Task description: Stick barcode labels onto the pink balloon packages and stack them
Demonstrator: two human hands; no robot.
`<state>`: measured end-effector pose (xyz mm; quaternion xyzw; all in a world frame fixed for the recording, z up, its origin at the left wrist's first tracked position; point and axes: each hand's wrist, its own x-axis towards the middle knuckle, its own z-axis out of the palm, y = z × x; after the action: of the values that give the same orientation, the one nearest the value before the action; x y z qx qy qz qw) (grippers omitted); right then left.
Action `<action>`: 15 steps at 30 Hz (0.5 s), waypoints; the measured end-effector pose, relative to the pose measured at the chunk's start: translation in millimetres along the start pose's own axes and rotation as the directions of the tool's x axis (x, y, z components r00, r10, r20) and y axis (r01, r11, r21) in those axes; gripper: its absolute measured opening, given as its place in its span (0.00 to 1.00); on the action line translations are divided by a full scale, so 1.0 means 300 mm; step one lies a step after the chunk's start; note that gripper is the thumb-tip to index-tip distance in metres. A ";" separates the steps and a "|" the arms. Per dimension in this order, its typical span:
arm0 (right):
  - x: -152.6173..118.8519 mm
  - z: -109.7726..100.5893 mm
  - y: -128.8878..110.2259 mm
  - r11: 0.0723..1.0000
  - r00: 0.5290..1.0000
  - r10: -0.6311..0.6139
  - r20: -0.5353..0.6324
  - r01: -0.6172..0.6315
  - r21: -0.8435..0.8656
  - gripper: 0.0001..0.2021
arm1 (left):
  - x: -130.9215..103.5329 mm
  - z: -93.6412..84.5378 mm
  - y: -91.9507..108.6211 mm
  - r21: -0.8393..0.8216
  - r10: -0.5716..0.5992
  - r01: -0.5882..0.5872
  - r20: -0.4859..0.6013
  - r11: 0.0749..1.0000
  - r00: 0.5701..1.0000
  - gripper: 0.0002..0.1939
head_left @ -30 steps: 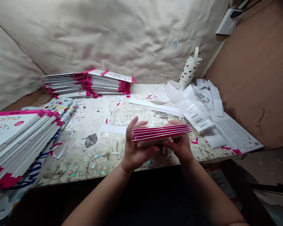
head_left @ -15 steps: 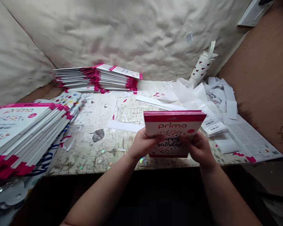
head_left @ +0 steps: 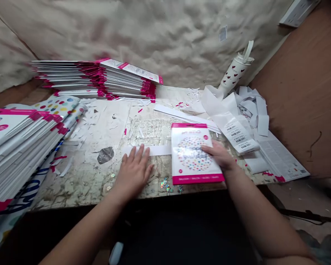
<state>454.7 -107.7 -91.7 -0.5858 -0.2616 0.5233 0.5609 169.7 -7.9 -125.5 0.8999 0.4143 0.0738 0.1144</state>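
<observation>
My right hand (head_left: 219, 156) grips the right side of a small stack of balloon packs (head_left: 193, 154), thumb on top. The top pack is white with pink bands and a ring of coloured dots; motion blurs its print. Left of it, my left hand (head_left: 135, 170) lies flat on the worktable (head_left: 85, 184) with fingers spread, holding nothing. Its fingertips touch or nearly touch a white paper strip (head_left: 160, 150) that runs to the packs' left edge. Shiny confetti bits (head_left: 165, 184) lie near the table's front edge, between the hand and the packs.
Tall piles of pink-and-white packs (head_left: 99, 79) stand at the back left; another pile (head_left: 19, 143) rests at the left over dotted plastic (head_left: 59, 108). A heart-patterned tumbler (head_left: 234, 73), a barcode label roll (head_left: 238, 138) and a printed sheet (head_left: 284, 158) sit to the right.
My left hand has let go of the packs and moved left, down onto the table. My right hand keeps them, now tilted flatter and lower. The view has shifted slightly.
</observation>
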 end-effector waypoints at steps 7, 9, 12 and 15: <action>0.151 0.217 0.098 0.999 0.999 -0.042 0.017 0.042 -0.022 0.18 | 0.043 -0.067 -0.072 0.209 -0.048 0.028 0.093 0.977 0.994 0.29; 0.173 0.214 0.108 0.997 0.999 -0.036 -0.013 0.035 -0.065 0.17 | 0.052 -0.068 -0.080 0.242 -0.055 0.026 0.112 0.970 0.992 0.29; 0.172 0.131 0.043 0.891 0.966 -0.218 -0.135 0.141 -0.432 0.20 | 0.061 -0.059 -0.093 0.237 -0.068 0.036 0.129 0.971 0.989 0.30; 0.164 -0.052 -0.103 0.533 0.751 -0.608 -0.257 0.146 -0.833 0.19 | 0.071 -0.076 -0.085 0.130 -0.063 0.057 0.037 0.990 0.997 0.32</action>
<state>493.1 -62.5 -81.6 -0.8095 -0.4221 0.0387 0.4063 159.7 27.9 -109.4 0.8939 0.4426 0.0252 0.0668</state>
